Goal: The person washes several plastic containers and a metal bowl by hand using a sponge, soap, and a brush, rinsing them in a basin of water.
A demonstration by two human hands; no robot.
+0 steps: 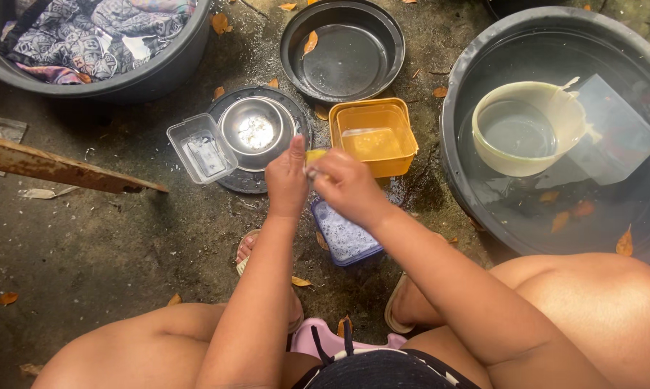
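Squatting over wet concrete ground (109, 245), the person works with both hands close together at the middle of the view. Left hand (287, 179) is closed, thumb raised, gripping one end of a small yellow item (315, 155); what this item is cannot be told, as the hands cover most of it. Right hand (343, 184) is curled shut around the same item from the other side, touching the left hand. Directly beneath the hands lies a blue container (346, 238) holding soapy foam. Just beyond the hands stand an orange square tub (374, 137), a steel bowl (256, 132) resting on a dark round lid (231, 180), and a clear plastic box (202, 148) touching that bowl. Farther off sits an empty black basin (343, 50). At right, a large black basin of water (555, 130) holds a cream bowl (528, 128). At upper left, a tub of patterned laundry (94, 39).
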